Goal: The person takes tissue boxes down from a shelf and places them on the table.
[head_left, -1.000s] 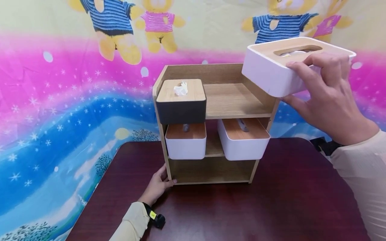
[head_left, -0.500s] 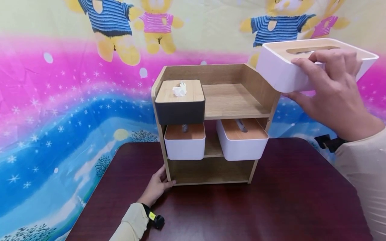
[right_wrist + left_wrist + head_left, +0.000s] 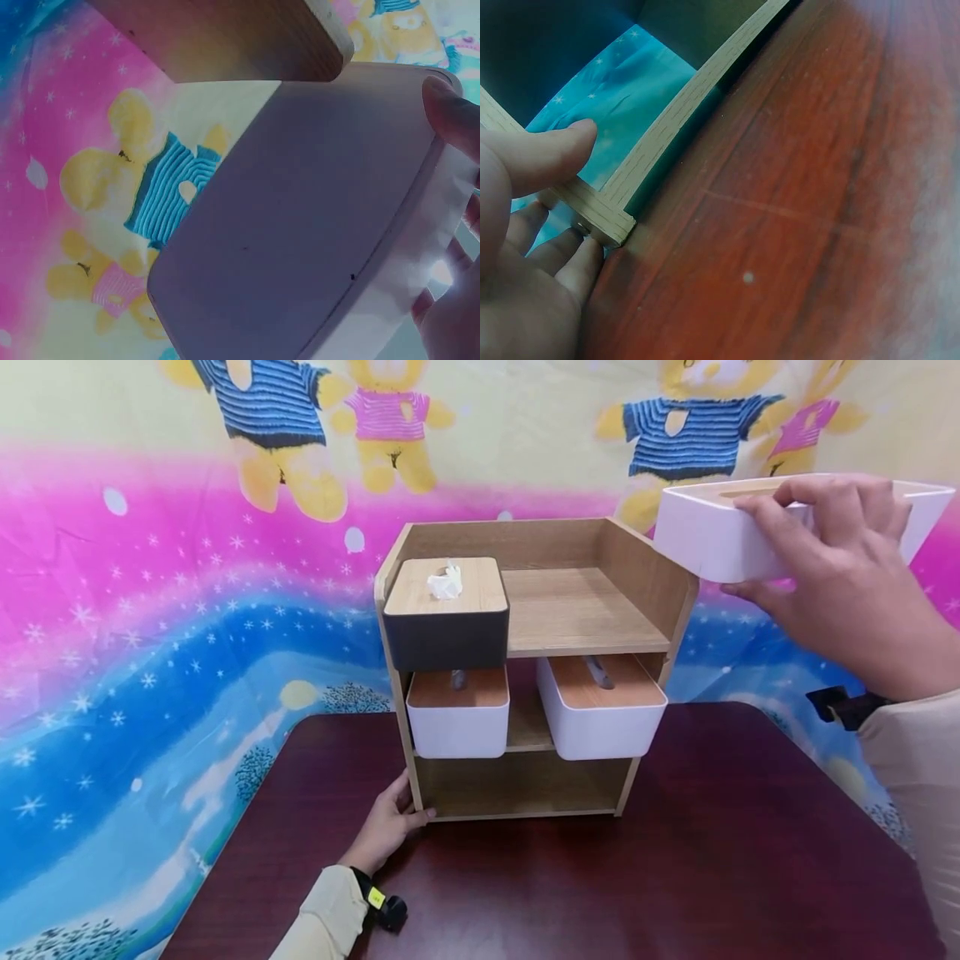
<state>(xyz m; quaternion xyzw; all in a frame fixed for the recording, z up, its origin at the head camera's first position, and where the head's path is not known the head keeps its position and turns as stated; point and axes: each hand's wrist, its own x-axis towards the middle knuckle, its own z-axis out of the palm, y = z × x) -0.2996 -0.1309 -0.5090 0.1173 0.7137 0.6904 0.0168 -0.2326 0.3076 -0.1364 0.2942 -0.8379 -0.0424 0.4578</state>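
My right hand (image 3: 855, 577) grips a white tissue box (image 3: 720, 539) with a pale wooden lid, held up beside the top right of a wooden shelf (image 3: 592, 610). The right wrist view shows its flat white underside (image 3: 300, 202) close to the shelf's side panel (image 3: 240, 34). Low on the left, my left hand (image 3: 386, 827) grips the shelf's front corner; in the left wrist view the thumb (image 3: 551, 154) lies on one side of the wooden edge (image 3: 604, 214) and the fingers on the other. A black tissue box (image 3: 448, 639) stands at the left of the top shelf.
Two white tissue boxes with wooden lids, one left (image 3: 459, 731) and one right (image 3: 607, 727), sit on the middle shelf and jut forward. The shelf stands on a dark red table (image 3: 525, 893). Behind hangs a bear-patterned cloth (image 3: 225, 627).
My right hand has carried the white tissue box to the right, and the box has tipped so its lid shows less. My left hand stays on the shelf corner.
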